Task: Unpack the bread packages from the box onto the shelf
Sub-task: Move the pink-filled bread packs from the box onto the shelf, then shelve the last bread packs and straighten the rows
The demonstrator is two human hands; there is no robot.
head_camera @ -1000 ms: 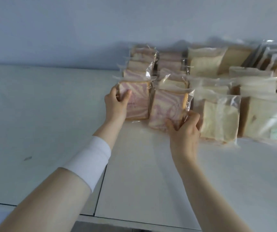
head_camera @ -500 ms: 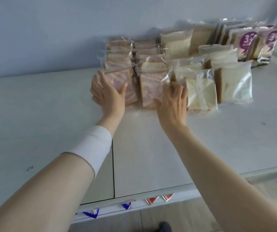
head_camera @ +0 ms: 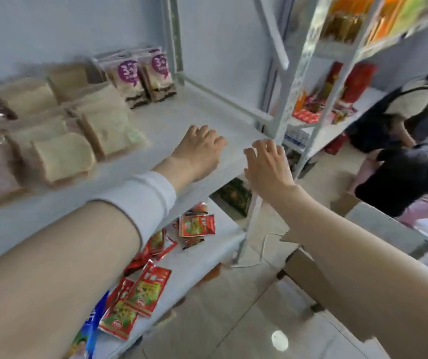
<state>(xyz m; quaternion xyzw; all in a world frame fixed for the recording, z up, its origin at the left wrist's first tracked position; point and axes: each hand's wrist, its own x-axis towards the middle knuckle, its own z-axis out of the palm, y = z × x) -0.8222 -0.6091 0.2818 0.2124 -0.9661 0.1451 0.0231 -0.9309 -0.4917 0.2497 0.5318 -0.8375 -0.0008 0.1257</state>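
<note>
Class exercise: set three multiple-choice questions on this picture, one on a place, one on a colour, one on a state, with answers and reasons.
1. Where do the red sachets lie? A. Inside a box. B. On the lower shelf. C. In a hand.
2. What colour are the round labels on the back-row packages? A. Green. B. Yellow. C. Purple.
3. What do the left hand and right hand hold? A. Nothing. B. Bread each. C. One sachet.
Answers: 1 B, they lie on the board below the bread packages; 2 C, purple circles show on them; 3 A, no fingers close on anything.
</note>
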